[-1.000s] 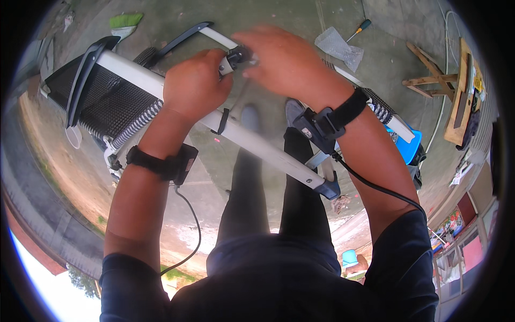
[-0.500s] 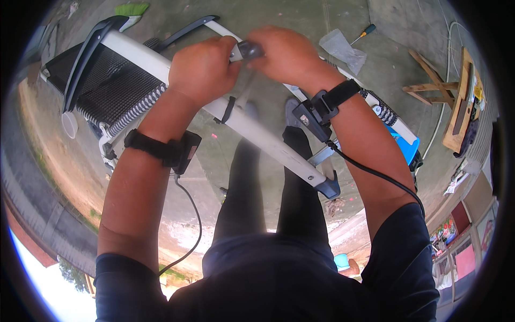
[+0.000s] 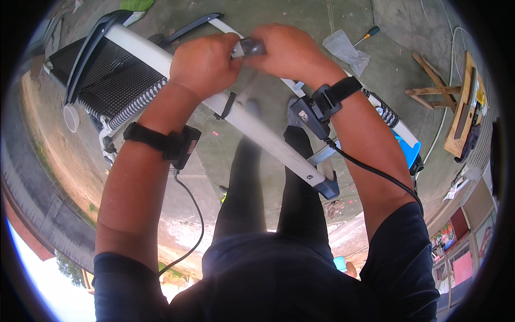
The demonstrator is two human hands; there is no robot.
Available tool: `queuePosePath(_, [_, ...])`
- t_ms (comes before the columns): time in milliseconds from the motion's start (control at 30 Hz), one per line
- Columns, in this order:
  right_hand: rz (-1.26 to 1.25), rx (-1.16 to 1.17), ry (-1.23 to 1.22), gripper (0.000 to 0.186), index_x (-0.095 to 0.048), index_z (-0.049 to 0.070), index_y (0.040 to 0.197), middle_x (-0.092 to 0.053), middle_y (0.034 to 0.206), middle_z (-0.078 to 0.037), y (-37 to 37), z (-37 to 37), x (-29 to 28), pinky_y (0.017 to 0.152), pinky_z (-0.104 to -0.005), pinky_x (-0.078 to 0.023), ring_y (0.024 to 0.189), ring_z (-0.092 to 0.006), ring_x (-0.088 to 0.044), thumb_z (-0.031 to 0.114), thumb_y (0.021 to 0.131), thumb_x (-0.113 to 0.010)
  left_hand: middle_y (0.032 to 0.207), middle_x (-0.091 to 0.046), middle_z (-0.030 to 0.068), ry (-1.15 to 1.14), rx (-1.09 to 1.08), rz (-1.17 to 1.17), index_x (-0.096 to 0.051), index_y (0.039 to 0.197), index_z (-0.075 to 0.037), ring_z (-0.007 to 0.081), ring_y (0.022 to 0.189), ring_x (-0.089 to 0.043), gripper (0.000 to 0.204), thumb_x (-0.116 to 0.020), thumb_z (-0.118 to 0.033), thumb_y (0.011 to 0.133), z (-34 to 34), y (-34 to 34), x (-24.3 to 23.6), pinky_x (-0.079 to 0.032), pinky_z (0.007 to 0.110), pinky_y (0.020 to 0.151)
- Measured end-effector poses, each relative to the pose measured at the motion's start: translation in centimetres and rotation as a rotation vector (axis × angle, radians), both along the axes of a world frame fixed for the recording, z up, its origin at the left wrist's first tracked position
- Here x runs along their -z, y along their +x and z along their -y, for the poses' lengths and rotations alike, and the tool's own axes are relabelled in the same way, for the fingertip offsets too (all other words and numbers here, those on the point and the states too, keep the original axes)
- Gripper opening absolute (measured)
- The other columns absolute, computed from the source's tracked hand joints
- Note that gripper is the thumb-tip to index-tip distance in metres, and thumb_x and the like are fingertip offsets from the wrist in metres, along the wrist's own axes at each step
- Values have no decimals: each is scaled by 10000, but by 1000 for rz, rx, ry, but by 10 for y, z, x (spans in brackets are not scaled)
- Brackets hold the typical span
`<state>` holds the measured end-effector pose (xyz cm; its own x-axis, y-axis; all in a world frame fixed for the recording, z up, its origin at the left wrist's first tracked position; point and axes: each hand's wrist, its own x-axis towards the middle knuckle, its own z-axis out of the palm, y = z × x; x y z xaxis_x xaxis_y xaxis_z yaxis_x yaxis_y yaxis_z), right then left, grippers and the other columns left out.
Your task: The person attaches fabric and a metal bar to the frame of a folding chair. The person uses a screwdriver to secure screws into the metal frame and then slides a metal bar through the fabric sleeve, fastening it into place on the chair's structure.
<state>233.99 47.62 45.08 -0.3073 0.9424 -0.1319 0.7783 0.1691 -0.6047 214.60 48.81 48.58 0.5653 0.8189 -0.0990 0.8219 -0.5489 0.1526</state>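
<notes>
My left hand (image 3: 206, 65) is closed around a white metal tube (image 3: 237, 50), whose short end shows beside the thumb. On that end sits a dark rounded cap (image 3: 252, 47), with the fingers of my right hand (image 3: 285, 49) closed about it. Some of those fingertips are hidden. Beneath my hands lies a chair frame with a long white rail (image 3: 263, 134), carrying a black strap (image 3: 227, 106) and a black end foot (image 3: 328, 188). Black mesh (image 3: 115, 80) is laced to the frame at left, beside a dark curved armrest (image 3: 86, 61).
A screwdriver (image 3: 370, 34) and a clear plastic bag (image 3: 346, 51) lie on the concrete floor at the far right. Nearer the right edge is a wooden stool (image 3: 458, 107) on its side. A blue object (image 3: 409, 153) sits by the frame. My legs stand below the rail.
Both hands keep their hold on the tube and cap, with only a slight shift. The background moves a little in the picture as my head tilts.
</notes>
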Motion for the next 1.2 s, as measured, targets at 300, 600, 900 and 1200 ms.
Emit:
queuePosePath(300, [2,6,-20,434,-709,73,1066,-729,944,-110,2,10,5,768,-450,-549,903,-331,-703,419,816,-788,930,-717,134,-1,-1,-22,-684,1132,-100,362,845,-689,348,-722,-258,824,8,4,1,-548,459,725])
queuePosePath(600, [-20,11,82,403,-716,90,1012,-726,940,-129,7,22,12,770,-463,-549,902,-352,-696,404,773,-797,964,-727,122,-19,-25,-47,-684,1162,-118,357,853,-692,371,-725,-265,824,15,10,3,-553,457,742])
queuePosePath(900, [-74,53,121,440,-654,63,988,-713,890,-123,16,35,15,718,-472,-534,845,-349,-696,378,748,-846,941,-719,133,-19,-39,-54,-684,1159,-112,359,862,-685,373,-733,-290,835,23,20,7,-545,462,755])
queuePosePath(1200, [-137,28,220,358,-652,70,997,-707,876,-113,25,37,30,704,-472,-534,829,-347,-690,302,773,-808,935,-715,147,-3,-18,-9,-683,1158,-101,371,856,-681,374,-738,-275,832,25,24,12,-541,463,753])
